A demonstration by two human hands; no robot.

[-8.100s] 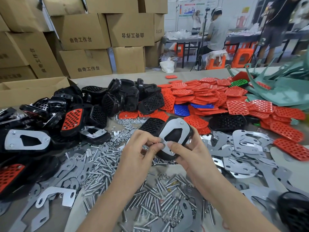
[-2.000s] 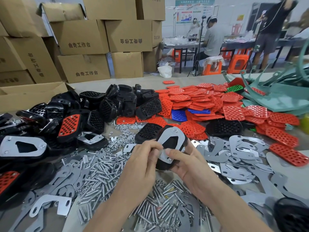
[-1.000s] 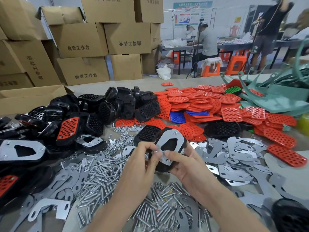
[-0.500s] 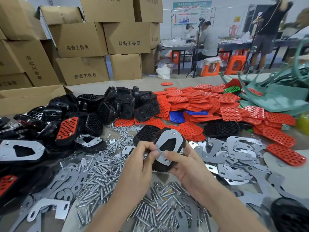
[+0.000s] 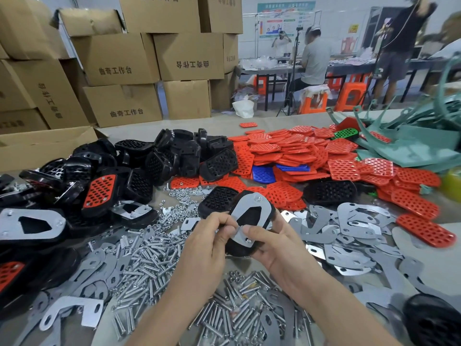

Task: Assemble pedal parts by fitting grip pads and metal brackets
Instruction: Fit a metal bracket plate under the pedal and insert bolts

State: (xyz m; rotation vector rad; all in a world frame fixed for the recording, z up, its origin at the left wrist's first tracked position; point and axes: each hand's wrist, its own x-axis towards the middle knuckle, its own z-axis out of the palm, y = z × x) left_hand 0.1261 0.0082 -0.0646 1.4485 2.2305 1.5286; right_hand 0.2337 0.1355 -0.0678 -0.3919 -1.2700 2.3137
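Note:
I hold a black pedal (image 5: pixel 239 245) above the table's middle, its back face up, with a grey metal bracket (image 5: pixel 252 211) lying on it. My right hand (image 5: pixel 272 248) grips the pedal from below, its thumb pressing the bracket's near end. My left hand (image 5: pixel 212 236) pinches something small at the bracket's near left edge; the piece itself is hidden by the fingertips. Loose bolts (image 5: pixel 147 253) and nuts (image 5: pixel 237 275) lie under my hands.
Black pedals (image 5: pixel 159 161) are heaped at left, some with red pads fitted (image 5: pixel 99 191). Red grip pads (image 5: pixel 299 151) pile at the back right. Loose metal brackets (image 5: pixel 354 228) cover the right. Cardboard boxes (image 5: pixel 124 71) stand behind. People work at far tables.
The pedal and both hands have stayed in nearly the same place. My left fingers keep working at the bracket's near edge; the view has tilted slightly.

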